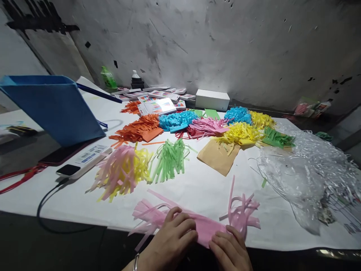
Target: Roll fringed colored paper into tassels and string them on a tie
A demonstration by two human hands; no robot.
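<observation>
A sheet of pink tissue paper (207, 227), cut into fringe at both ends, lies at the table's front edge. My left hand (176, 235) grips its left part with curled fingers, the thumb hidden below. On the right part, the bent fingers of my right hand (229, 246) press and hold the same sheet near its lower edge. Loose pink strips spread out past both hands. Just beyond lie a green paper tassel (170, 160) and, to its left, a pink and yellow fringed bundle (124, 171).
Several coloured fringe bundles (176, 119) line the middle of the table (180, 192), near a brown paper piece (220, 156). A clear plastic bag (293, 177) lies right. A blue box (53, 109), a cabled white device (84, 162) and red cord (24, 175) are left. Behind stands a white box (212, 99).
</observation>
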